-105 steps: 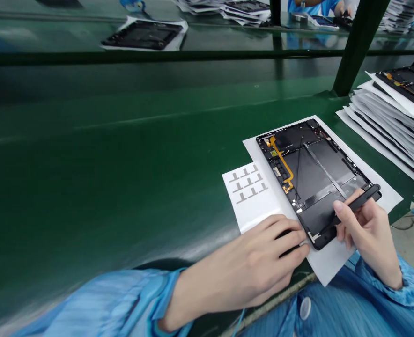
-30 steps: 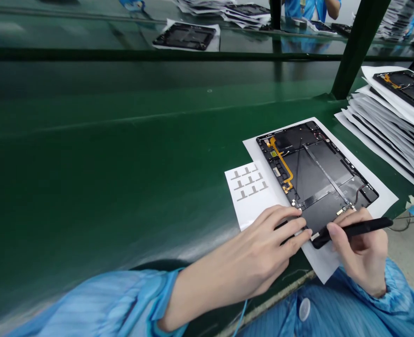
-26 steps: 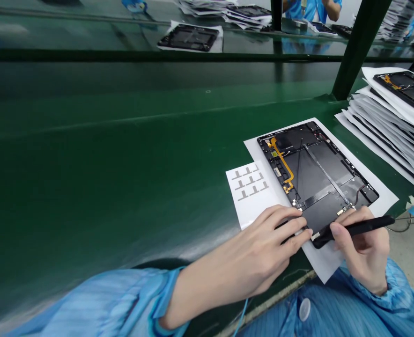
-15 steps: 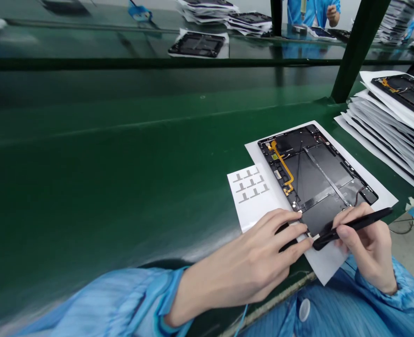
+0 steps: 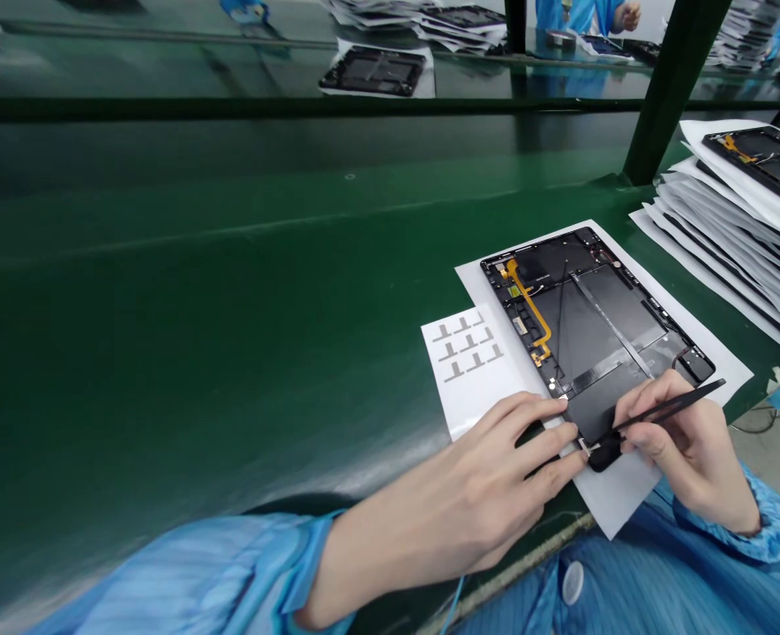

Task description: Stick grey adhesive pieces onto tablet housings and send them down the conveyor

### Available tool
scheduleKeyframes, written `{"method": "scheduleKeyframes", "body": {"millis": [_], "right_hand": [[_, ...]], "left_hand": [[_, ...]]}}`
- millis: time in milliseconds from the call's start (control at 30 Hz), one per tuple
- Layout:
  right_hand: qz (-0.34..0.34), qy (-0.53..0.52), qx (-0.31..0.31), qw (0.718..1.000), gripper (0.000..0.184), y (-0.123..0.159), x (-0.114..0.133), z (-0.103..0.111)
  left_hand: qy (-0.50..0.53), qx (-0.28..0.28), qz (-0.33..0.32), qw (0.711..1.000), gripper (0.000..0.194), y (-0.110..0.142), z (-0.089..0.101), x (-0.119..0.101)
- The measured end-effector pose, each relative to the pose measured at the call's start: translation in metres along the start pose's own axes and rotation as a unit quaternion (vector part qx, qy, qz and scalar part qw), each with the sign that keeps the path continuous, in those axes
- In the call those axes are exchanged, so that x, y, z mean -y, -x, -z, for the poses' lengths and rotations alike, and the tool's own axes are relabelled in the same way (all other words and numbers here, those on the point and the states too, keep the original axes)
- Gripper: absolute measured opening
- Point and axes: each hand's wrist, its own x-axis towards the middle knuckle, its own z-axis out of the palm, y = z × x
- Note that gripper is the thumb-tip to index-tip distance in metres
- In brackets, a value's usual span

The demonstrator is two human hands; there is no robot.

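An opened black tablet [image 5: 595, 326] with an orange flex cable lies on a white sheet [image 5: 727, 375] on the green belt [image 5: 198, 291]. My left hand [image 5: 489, 494] rests with fingers stretched flat on the tablet's near left corner. My right hand [image 5: 687, 450] is closed on black tweezers [image 5: 661, 413], whose tips meet the tablet's near corner beside my left fingertips. A white backing sheet [image 5: 476, 375] with several grey T-shaped stickers lies left of the tablet.
A stack of tablets on white sheets [image 5: 747, 212] stands at the right. A green post [image 5: 668, 88] rises behind it. Another opened tablet [image 5: 377, 70] lies on the far belt. A person in blue [image 5: 588, 16] works at the back.
My right hand has turned the tweezers and brought their tips down to the tablet's near corner. The tablet on the far belt has drifted right. My left hand has stayed put.
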Motion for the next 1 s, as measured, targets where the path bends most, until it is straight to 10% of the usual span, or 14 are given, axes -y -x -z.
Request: {"method": "scheduleKeyframes", "body": {"millis": [1000], "right_hand": [[-0.034,-0.054,-0.102,0.993,0.011,0.001,-0.005,-0.006]], "left_hand": [[-0.088,0.052,0.016,0.995,0.031,0.000,-0.006,-0.012]]}}
